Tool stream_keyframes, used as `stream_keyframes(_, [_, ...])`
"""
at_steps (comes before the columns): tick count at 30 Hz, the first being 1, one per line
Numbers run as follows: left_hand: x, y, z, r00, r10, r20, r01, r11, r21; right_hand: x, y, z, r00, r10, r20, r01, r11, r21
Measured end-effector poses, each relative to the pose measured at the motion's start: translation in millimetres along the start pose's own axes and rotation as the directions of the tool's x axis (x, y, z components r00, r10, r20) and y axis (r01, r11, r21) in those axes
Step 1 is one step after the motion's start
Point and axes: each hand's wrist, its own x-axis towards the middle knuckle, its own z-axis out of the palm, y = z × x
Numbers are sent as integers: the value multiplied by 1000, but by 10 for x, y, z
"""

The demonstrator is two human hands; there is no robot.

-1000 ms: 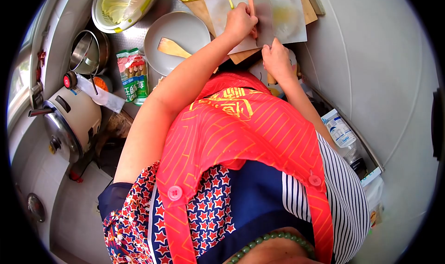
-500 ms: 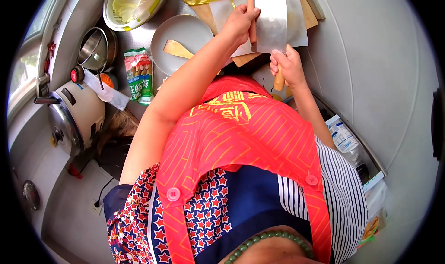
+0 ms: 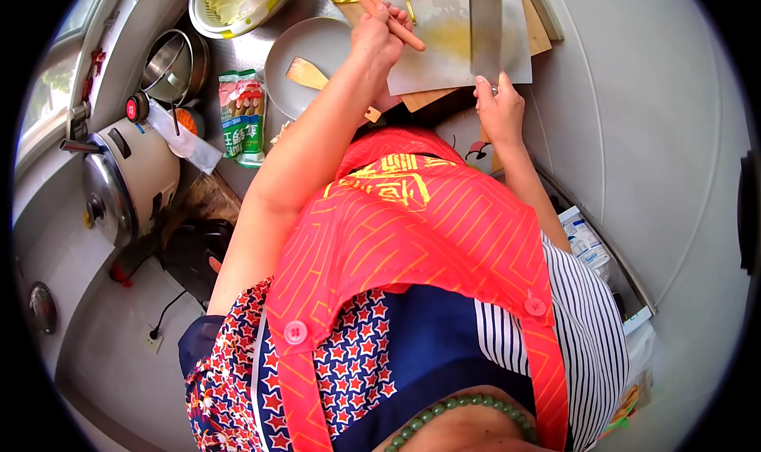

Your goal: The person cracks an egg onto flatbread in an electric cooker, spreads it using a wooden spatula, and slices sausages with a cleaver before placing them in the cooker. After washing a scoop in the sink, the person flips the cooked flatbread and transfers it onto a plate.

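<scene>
Cleaver in one hand, sausage in the other, upper middle of the frame

Cleaver: upright over the right part of the pale sheet; contact unclear. Likely stiff and fairly heavy, best taken by the handle, clear of the edge. The person's right hand is closed at its handle end, grip partly hidden.

Sausage: slants down-right from the left hand, its lower end over the sheet's left part. Curled fingers and thumb pinch it around the middle. Probably light, soft, slightly slippery; a firm squeeze might dent or snap it. Whether a second piece lies alongside, cannot tell.

Edges: wall near the board's right side, limiting swing there. Wooden board shows past the sheet. Plate just left, spatula on it, forearm crossing its handle. More room over the sheet, between the hands.
</scene>
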Motion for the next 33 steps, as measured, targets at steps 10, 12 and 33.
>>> stream_keyframes(10, [-320, 183, -407, 979, -94, 184, 128, 975, -183, 52, 191, 249, 966, -255, -32, 224, 898, -379])
stream_keyframes(12, [-421, 191, -522, 968, -85, 238, 126, 979, -162, 59, 173, 257, 965, -258, -37, 228, 903, -363])
stream_keyframes(33, [-2480, 1102, -3134, 921, 384, 55, -365, 906, -215, -1719, -2205, 2489, 166, -322, 932, 180, 939, 293])
